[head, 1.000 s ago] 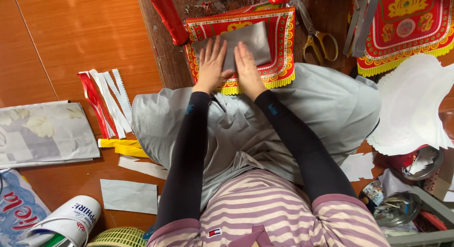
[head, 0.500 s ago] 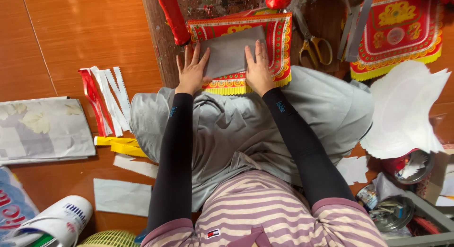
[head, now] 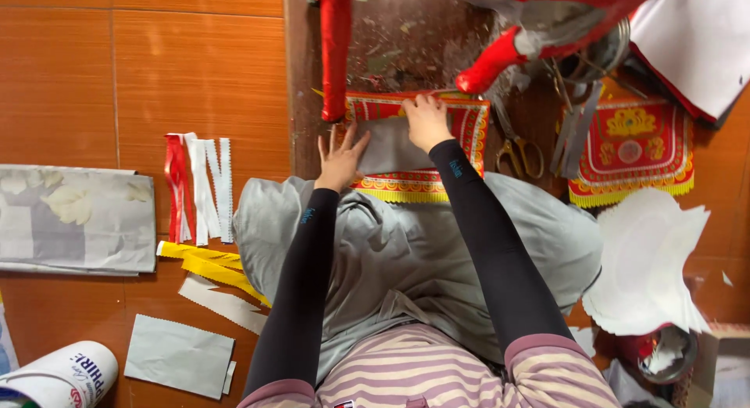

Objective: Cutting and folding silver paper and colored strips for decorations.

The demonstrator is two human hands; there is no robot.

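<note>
Both hands are pressing a grey sheet (head: 387, 146) onto a red mat (head: 469, 127): left hand (head: 341, 156) splayed flat, right hand (head: 426, 120) curled on its top edge.

White printed roll (head: 58, 377), lower left corner

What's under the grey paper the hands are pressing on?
Under the grey paper lies a red cloth with yellow fringe; its edges stick out all round. Its middle is hidden by the paper and both the left hand and right hand.
</note>
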